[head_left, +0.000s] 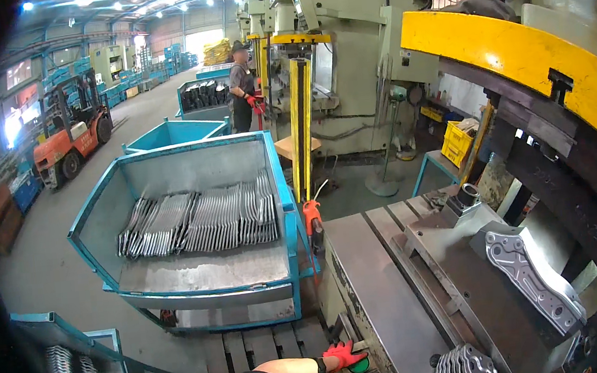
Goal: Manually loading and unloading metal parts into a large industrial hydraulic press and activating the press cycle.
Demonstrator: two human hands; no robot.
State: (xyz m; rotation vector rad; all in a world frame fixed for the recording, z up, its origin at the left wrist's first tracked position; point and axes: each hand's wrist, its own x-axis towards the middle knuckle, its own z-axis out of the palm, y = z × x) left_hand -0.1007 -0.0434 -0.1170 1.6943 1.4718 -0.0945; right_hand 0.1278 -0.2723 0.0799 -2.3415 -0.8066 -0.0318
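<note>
My left hand (343, 355), in a red glove with a dark band at the wrist, reaches in from the lower edge. Its fingers are stretched out over a green push button (360, 367) on a control box at the corner of the press bed, holding nothing. I cannot make out my right hand; only a bit of reddish cloth shows at the lower edge. A grey stamped metal part (534, 282) with holes lies on the lower die (458, 272) to the right. Several similar metal parts (465, 368) stand in a row at the near edge of the bed.
The yellow-edged upper press tooling (516, 57) hangs over the die. A blue-framed bin (206, 271) with rows of metal parts stands left of the bed, and another bin (108, 370) nearer. A yellow-black post (300, 129), a co-worker (241, 88) and an orange forklift (72, 136) are farther off.
</note>
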